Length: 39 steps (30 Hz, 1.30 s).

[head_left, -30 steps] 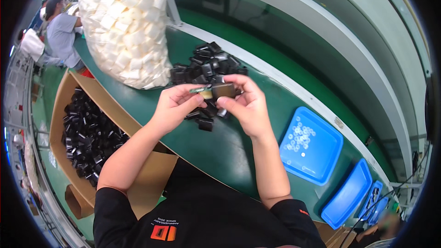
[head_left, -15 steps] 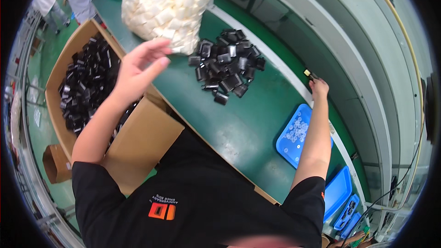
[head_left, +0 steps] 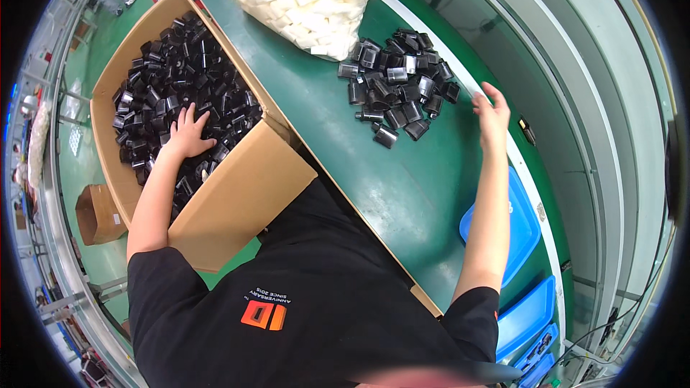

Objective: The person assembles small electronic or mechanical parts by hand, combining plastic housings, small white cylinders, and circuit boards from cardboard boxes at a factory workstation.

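Glossy black, blocky pieces (head_left: 183, 65) fill a cardboard box (head_left: 241, 194) at left; the left hand (head_left: 188, 135) lies on them, fingers spread wide, gripping none. At upper right, the right hand's (head_left: 493, 121) loosely bent fingers stand apart, empty, near a matching black pile (head_left: 402, 86).

Glossy plastic pieces (head_left: 410, 93), matt cardboard box (head_left: 241, 194), smooth tabletop (head_left: 374, 179)

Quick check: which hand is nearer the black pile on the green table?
Right. The right hand is just right of the black pile, not touching it; the left hand is much farther off to the left, in the open cardboard box.
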Each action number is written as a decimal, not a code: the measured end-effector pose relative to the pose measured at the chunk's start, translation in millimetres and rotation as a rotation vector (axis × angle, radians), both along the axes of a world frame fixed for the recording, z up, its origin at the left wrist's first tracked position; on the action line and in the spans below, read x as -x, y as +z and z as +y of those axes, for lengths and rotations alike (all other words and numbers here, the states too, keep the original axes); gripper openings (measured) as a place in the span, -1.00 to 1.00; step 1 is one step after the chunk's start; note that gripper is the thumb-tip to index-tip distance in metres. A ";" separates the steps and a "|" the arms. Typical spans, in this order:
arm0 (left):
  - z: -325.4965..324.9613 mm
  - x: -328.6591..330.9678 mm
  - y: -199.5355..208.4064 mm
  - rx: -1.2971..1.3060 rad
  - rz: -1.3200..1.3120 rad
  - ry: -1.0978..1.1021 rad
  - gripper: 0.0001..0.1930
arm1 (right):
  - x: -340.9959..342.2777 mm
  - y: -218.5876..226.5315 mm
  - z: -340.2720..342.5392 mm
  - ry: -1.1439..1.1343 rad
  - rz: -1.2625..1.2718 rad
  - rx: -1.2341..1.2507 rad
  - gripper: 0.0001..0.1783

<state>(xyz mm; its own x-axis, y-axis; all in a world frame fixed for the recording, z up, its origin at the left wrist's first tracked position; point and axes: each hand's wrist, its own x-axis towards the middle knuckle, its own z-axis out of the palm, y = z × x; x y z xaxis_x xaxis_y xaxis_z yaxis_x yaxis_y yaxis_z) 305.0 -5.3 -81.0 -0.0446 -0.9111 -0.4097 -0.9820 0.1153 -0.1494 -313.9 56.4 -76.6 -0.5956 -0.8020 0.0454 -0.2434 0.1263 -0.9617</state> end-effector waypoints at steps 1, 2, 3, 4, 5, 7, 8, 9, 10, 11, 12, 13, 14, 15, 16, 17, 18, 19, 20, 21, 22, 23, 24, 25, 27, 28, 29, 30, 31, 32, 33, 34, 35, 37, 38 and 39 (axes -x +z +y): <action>0.2 -2.4 0.9 -0.002 0.000 0.002 -0.19 | -13.4 -0.1 -3.7 0.016 -0.005 -0.008 -0.55; 0.3 -5.0 2.8 0.020 0.001 -0.009 -0.23 | -24.1 -0.9 -6.7 0.032 -0.010 -0.017 -0.56; 0.0 -7.9 3.8 0.042 0.002 -0.019 -0.27 | -32.8 -3.7 -9.2 0.047 -0.014 0.013 -0.57; -1.0 -14.4 1.7 0.044 -0.004 -0.006 -0.27 | -44.6 -0.7 -10.3 0.062 -0.021 -0.005 -0.57; -3.1 -21.1 -2.7 0.096 0.055 -0.003 -0.34 | -49.5 -1.2 -9.6 0.071 -0.019 0.004 -0.57; -2.9 -22.5 -0.3 0.230 0.129 -0.041 -0.54 | -56.9 -3.9 -3.1 0.085 -0.011 0.051 -0.56; -4.2 -27.4 -1.0 0.248 0.108 -0.084 -0.59 | -62.9 -4.4 -0.3 0.103 -0.012 0.091 -0.56; -6.2 -29.4 -2.8 0.272 0.119 -0.093 -0.62 | -67.2 -3.9 3.7 0.128 -0.005 0.103 -0.54; -11.3 -27.0 -4.6 0.294 0.125 -0.122 -0.64 | -68.6 -3.4 10.5 0.122 0.035 0.105 -0.55; -11.4 -25.0 -2.3 0.347 0.165 -0.162 -0.65 | -72.3 -0.9 17.0 0.137 0.019 0.081 -0.55; -11.8 -30.6 -2.5 0.382 0.231 -0.209 -0.66 | -76.4 -0.1 21.3 0.151 0.003 0.057 -0.55; -12.5 -25.6 3.5 0.362 0.265 -0.187 -0.67 | -75.4 -0.7 26.9 0.147 0.006 0.056 -0.55; -13.4 -21.8 9.5 0.340 0.299 -0.168 -0.68 | -75.4 -2.7 30.0 0.140 0.008 0.054 -0.55; -13.3 -21.9 14.3 0.357 0.320 -0.158 -0.71 | -75.1 -5.2 31.5 0.138 -0.009 0.066 -0.56; -13.4 -21.8 17.3 0.350 0.315 -0.173 -0.71 | -77.7 -1.2 35.0 0.123 -0.017 0.063 -0.56; -13.5 -23.5 20.9 0.419 0.386 -0.173 -0.70 | -81.4 2.3 36.8 0.092 -0.072 0.109 -0.57; -15.3 -25.3 23.5 0.485 0.461 -0.176 -0.70 | -83.9 5.8 38.6 0.058 -0.125 0.155 -0.58; -19.1 -26.1 27.2 0.548 0.493 -0.173 -0.72 | -82.0 9.2 43.1 0.043 -0.120 0.154 -0.58; -19.2 -15.1 37.3 0.569 0.569 -0.124 -0.69 | -78.1 5.6 46.8 0.002 -0.126 0.149 -0.58; -18.1 -5.1 49.9 0.588 0.608 -0.097 -0.68 | -73.3 2.2 49.4 0.016 -0.139 0.138 -0.58; -13.8 3.3 65.7 0.615 0.643 -0.063 -0.68 | -70.4 0.4 49.7 0.039 -0.152 0.133 -0.58; -12.0 14.0 75.8 0.646 0.715 -0.064 -0.67 | -68.9 -0.2 49.7 0.038 -0.163 0.132 -0.59; -11.6 24.5 85.2 0.676 0.791 -0.062 -0.67 | -66.7 -2.1 51.7 0.028 -0.166 0.134 -0.60; -8.0 37.3 94.9 0.696 0.928 -0.058 -0.66 | -66.2 -1.3 50.7 0.039 -0.150 0.105 -0.60; -6.2 62.7 110.8 0.599 1.141 -0.054 -0.61 | -63.6 -0.1 54.5 0.050 -0.133 0.060 -0.60; -1.5 84.2 120.3 0.533 1.224 -0.045 -0.59 | -63.4 -1.0 55.9 0.054 -0.132 0.047 -0.60; 2.1 105.8 126.7 0.462 1.314 -0.082 -0.58 | -66.2 0.0 57.3 0.051 -0.094 0.047 -0.61; 5.5 124.7 129.9 0.391 1.399 -0.115 -0.56 | -67.0 1.6 58.9 0.082 -0.072 -0.025 -0.60; 7.4 138.7 133.0 0.339 1.368 -0.206 -0.58 | -68.1 -1.1 59.5 0.105 -0.029 -0.021 -0.59; 7.3 153.6 132.7 0.310 1.333 -0.261 -0.59 | -69.1 -4.1 59.5 0.126 0.015 -0.019 -0.57; 9.8 171.6 136.1 0.233 1.340 -0.293 -0.61 | -68.5 -5.2 60.4 0.166 0.039 -0.048 -0.55; 13.3 188.8 139.7 0.158 1.341 -0.319 -0.63 | -71.0 -8.4 59.7 0.189 0.092 -0.037 -0.53; 12.9 202.3 142.2 0.112 1.312 -0.381 -0.65 | -74.1 -5.9 60.0 0.218 0.134 -0.055 -0.52; 10.7 234.6 139.8 0.053 1.295 -0.505 -0.68 | -72.8 -11.1 62.6 0.267 0.203 -0.078 -0.48; 14.0 252.0 138.9 -0.011 1.391 -0.536 -0.70 | -75.2 -12.7 62.6 0.287 0.246 -0.104 -0.47; 15.0 266.6 132.4 -0.076 1.432 -0.537 -0.71 | -77.3 -13.9 63.3 0.301 0.293 -0.116 -0.47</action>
<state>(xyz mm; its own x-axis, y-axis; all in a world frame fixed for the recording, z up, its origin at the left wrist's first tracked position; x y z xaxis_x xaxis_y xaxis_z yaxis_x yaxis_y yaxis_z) 38.4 9.7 51.4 -0.7379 -0.6381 0.2195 -0.1326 0.4561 0.8800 -236.5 119.7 -90.5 -0.3101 -0.9475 0.0774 -0.5465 0.1110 -0.8300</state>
